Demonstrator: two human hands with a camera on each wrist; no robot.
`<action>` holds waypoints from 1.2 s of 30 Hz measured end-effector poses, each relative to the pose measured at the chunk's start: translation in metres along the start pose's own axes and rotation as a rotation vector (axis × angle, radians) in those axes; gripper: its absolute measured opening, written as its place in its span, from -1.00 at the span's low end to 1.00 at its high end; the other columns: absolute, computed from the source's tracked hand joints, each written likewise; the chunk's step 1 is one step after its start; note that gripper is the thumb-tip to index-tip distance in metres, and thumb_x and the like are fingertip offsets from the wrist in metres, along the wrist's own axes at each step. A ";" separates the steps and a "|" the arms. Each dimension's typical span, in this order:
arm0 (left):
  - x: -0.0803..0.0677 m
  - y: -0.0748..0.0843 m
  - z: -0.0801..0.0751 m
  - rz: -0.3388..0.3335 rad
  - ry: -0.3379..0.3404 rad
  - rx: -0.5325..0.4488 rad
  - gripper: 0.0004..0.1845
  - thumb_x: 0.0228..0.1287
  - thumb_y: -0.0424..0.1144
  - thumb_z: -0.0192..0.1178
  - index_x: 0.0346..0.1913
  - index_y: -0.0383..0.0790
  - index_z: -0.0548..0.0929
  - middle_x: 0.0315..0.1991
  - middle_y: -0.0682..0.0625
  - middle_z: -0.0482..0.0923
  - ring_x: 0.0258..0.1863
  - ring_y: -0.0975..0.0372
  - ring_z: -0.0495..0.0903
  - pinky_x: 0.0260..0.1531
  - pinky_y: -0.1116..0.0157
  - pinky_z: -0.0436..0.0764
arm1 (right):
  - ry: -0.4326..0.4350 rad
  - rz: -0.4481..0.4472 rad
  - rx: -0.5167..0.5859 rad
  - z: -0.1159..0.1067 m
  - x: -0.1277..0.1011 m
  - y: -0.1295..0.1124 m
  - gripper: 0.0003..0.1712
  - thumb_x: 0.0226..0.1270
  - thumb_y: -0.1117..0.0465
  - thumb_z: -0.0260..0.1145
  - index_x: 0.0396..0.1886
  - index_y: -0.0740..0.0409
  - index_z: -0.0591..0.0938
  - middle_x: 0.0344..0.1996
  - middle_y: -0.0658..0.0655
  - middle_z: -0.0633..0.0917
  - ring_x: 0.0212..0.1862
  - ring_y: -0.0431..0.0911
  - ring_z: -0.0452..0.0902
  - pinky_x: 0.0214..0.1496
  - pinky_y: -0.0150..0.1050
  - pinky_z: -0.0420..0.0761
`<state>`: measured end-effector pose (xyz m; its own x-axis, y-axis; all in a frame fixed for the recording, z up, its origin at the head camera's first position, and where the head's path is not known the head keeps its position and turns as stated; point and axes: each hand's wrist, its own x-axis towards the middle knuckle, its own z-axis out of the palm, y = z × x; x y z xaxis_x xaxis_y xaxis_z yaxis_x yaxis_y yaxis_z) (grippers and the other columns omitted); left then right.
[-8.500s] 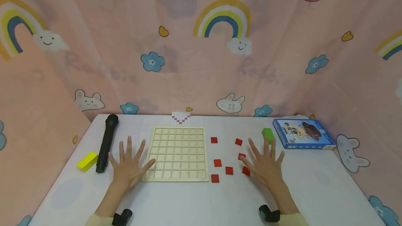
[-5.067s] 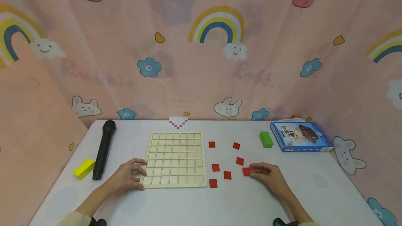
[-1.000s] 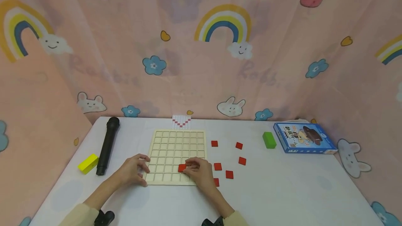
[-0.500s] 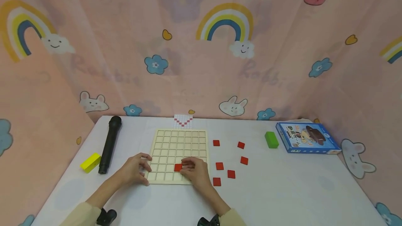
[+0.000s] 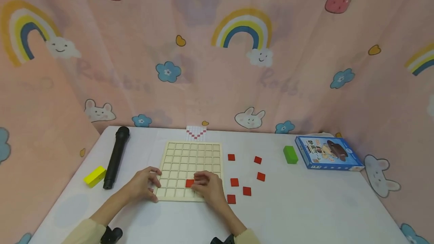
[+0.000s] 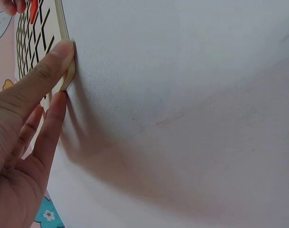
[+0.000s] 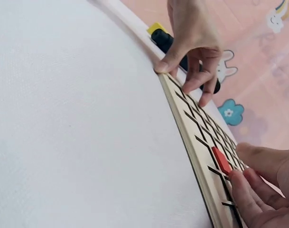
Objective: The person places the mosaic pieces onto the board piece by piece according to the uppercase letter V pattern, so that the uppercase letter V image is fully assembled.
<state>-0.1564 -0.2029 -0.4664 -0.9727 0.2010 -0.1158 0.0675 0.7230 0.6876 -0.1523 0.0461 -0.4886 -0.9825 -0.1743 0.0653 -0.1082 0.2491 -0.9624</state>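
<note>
We keep the left hand (image 5: pixel 144 185) gripping the pale wooden grid board's (image 5: pixel 191 157) corner while right hand (image 5: pixel 208 185) fingertips press the red square tile (image 5: pixel 190 183) flat into its cell.

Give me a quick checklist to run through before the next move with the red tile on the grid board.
1. Red tile inside the wooden grid board: ok, it lies in a cell of the second row from the near edge.
2. Tile seated flat in its cell: cannot tell, the right hand hides its right edge.
3. Right hand on the tile: ok, its fingertips touch it.
4. Board steadied: ok, the left hand holds the near left corner, thumb on the edge.
5. Spare tiles within reach: ok, six red tiles lie on the table right of the board.
6. Pattern card in view: ok, beyond the board's far edge.
</note>
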 end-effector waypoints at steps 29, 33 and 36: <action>-0.001 0.002 -0.002 -0.011 -0.013 0.009 -0.58 -0.58 -0.54 0.58 -0.51 -0.23 0.62 0.03 -0.07 0.47 -0.02 0.04 0.50 -0.41 0.41 0.56 | 0.033 0.159 -0.458 -0.193 -0.005 0.042 -0.46 0.05 0.25 0.50 0.09 0.11 0.61 0.10 0.21 0.59 0.12 0.15 0.49 0.14 0.02 0.49; -0.001 0.002 -0.002 0.004 -0.018 0.013 -0.58 -0.58 -0.54 0.59 -0.50 -0.24 0.62 0.03 -0.08 0.47 -0.01 0.02 0.50 -0.40 0.40 0.57 | 0.033 0.192 -0.405 -0.203 -0.005 0.052 -0.48 0.09 0.25 0.47 0.11 0.15 0.59 0.08 0.20 0.60 0.10 0.11 0.52 0.15 -0.04 0.50; -0.001 0.001 -0.002 0.015 -0.017 0.009 -0.57 -0.59 -0.54 0.59 -0.51 -0.25 0.62 0.01 -0.08 0.47 -0.02 0.01 0.50 -0.41 0.39 0.57 | 0.031 0.205 -0.375 -0.209 -0.005 0.059 -0.52 0.13 0.24 0.45 0.08 0.16 0.60 0.02 0.16 0.63 0.03 0.04 0.55 0.11 -0.11 0.54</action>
<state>-0.1560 -0.2039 -0.4642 -0.9677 0.2229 -0.1175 0.0842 0.7255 0.6831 -0.1856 0.2609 -0.4911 -0.9928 -0.0581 -0.1043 0.0480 0.6056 -0.7943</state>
